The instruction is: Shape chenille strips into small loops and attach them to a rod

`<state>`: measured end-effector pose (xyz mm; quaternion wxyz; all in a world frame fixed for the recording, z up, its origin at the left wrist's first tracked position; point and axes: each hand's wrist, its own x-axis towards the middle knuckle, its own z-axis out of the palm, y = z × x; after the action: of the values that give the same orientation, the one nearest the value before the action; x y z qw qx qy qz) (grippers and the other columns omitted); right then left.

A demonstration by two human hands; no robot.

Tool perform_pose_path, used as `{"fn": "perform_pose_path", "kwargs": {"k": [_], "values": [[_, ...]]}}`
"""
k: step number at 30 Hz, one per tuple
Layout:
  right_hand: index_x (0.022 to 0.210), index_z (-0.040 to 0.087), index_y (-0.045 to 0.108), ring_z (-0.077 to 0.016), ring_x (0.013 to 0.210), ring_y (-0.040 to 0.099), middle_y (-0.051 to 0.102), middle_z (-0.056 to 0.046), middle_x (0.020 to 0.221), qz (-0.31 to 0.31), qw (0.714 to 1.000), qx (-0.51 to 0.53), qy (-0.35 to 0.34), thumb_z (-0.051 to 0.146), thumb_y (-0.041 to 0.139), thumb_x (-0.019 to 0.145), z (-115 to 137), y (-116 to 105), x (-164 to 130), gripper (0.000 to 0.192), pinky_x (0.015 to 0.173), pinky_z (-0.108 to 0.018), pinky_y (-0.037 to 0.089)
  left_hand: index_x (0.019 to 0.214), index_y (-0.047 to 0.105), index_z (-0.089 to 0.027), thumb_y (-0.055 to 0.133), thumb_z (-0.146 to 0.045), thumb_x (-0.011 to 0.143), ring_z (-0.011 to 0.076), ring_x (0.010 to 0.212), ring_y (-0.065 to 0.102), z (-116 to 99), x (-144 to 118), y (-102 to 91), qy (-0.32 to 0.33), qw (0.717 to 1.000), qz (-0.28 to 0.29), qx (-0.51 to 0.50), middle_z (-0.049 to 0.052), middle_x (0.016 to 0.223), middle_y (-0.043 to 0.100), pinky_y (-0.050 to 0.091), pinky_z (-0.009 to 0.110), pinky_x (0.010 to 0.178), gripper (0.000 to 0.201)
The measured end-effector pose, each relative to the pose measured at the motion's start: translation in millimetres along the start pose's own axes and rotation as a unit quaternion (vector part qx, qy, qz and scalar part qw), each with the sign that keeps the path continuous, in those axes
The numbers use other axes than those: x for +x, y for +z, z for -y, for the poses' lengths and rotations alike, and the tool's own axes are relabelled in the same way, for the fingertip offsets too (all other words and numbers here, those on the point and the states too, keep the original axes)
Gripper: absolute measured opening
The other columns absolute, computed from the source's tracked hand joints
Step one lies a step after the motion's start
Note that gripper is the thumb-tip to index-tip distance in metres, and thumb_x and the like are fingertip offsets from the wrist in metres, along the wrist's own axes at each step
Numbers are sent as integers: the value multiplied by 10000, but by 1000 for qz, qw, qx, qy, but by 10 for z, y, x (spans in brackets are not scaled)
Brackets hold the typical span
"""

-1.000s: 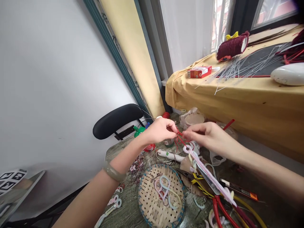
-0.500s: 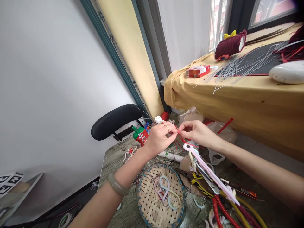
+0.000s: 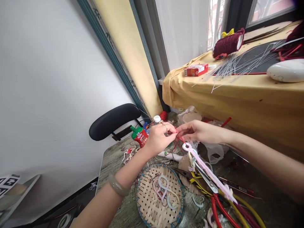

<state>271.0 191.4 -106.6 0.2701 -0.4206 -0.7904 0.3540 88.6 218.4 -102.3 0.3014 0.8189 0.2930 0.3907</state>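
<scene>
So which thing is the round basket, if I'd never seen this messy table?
Find the cluttered table under the two hands. Just below the left hand lies the woven basket. It is the only round, flat wicker thing with a blue rim, and pale fuzzy loops lie inside it.

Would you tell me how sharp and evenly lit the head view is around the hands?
Head view: both hands, left and right, and the red cord are sharp under soft daylight; the window is overexposed; straight edges bow from wide-angle distortion.
</scene>
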Motion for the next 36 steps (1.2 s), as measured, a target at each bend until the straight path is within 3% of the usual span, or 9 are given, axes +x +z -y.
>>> {"fn": "perform_pose_path", "kwargs": {"k": [3, 7, 12, 18, 22, 26, 30, 36], "values": [[890, 172, 671, -137, 552, 584, 670, 2, 671, -4, 1000, -1, 3, 281, 476, 802, -21, 39, 44, 240, 462, -223, 418, 587, 655, -200, 619, -120, 658, 178, 712, 597, 14, -24, 7, -31, 999, -3, -26, 42, 709, 658, 469, 299, 716, 112], [729, 192, 630, -133, 547, 517, 596, 14, 597, -55, 996, -67, -13, 228, 502, 786, -52, 56, 26, 145, 513, -241, 357, 573, 643, -174, 655, -124, 633, 159, 644, 599, 51, -65, 20, -95, 992, -17, -78, 35, 666, 662, 478, 278, 645, 79], [703, 193, 562, -145, 575, 493, 578, -10, 636, -85, 986, -138, -25, 172, 474, 817, -92, 97, -50, 145, 542, -255, 307, 580, 614, -149, 700, -165, 613, 144, 585, 595, 146, -123, 117, -165, 972, -76, -150, 34, 638, 666, 471, 269, 590, 93], [724, 198, 515, -144, 577, 496, 581, -16, 667, -77, 984, -162, -22, 142, 434, 844, -243, 181, -161, 156, 538, -245, 321, 567, 603, -151, 685, -132, 612, 159, 696, 608, 203, -193, 258, -181, 956, -149, -175, 29, 681, 665, 465, 293, 705, 95], [730, 197, 504, -137, 568, 495, 580, -10, 662, -71, 984, -162, -18, 141, 414, 859, -329, 242, -220, 167, 533, -240, 327, 558, 596, -148, 667, -96, 616, 147, 741, 597, 234, -199, 284, -178, 954, -164, -179, 27, 718, 659, 448, 283, 755, 106], [753, 195, 503, -138, 600, 518, 590, -10, 686, -65, 986, -155, -18, 123, 407, 858, -382, 288, -234, 160, 550, -235, 338, 581, 593, -140, 677, -134, 630, 139, 717, 595, 287, -179, 271, -190, 951, -144, -195, 36, 728, 665, 455, 260, 682, 97], [746, 195, 490, -141, 606, 514, 575, -9, 681, -57, 987, -146, -19, 122, 404, 859, -391, 306, -226, 160, 557, -239, 327, 619, 579, -129, 671, -178, 648, 129, 627, 607, 277, -149, 233, -219, 945, -87, -225, 71, 767, 702, 455, 238, 568, 108], [746, 195, 482, -160, 649, 477, 553, -25, 726, -50, 992, -115, -13, 160, 394, 866, -398, 304, -227, 153, 592, -269, 300, 629, 565, -123, 614, -131, 705, 100, 565, 611, 178, -48, 122, -257, 938, -9, -233, 52, 670, 695, 469, 221, 566, 91]]}}
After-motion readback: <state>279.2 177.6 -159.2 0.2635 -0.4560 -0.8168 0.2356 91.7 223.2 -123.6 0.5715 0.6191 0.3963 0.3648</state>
